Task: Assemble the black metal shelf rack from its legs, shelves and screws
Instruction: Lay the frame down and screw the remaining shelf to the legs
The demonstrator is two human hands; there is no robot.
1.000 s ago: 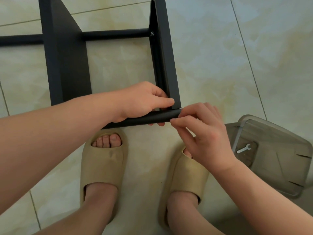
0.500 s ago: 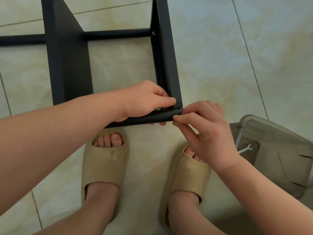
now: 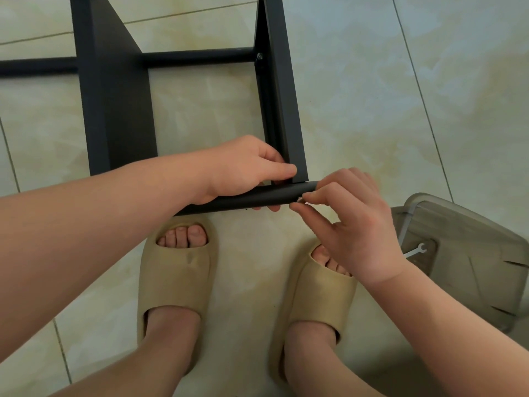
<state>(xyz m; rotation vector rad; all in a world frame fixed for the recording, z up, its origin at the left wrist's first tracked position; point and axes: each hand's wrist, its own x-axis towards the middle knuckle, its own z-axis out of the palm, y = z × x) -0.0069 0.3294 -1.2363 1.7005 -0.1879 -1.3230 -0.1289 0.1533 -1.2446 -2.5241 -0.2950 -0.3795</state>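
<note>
Left hand (image 3: 246,170) grips the black tube (image 3: 282,194) while right hand (image 3: 353,224) pinches a small screw (image 3: 300,199) at its end

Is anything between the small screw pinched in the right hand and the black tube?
Nothing visible. The right hand pinches the small silver screw right against the black round metal tube near its end. The left hand grips the tube just beside it, fingertips short of the screw. The hole itself is hidden.
</note>
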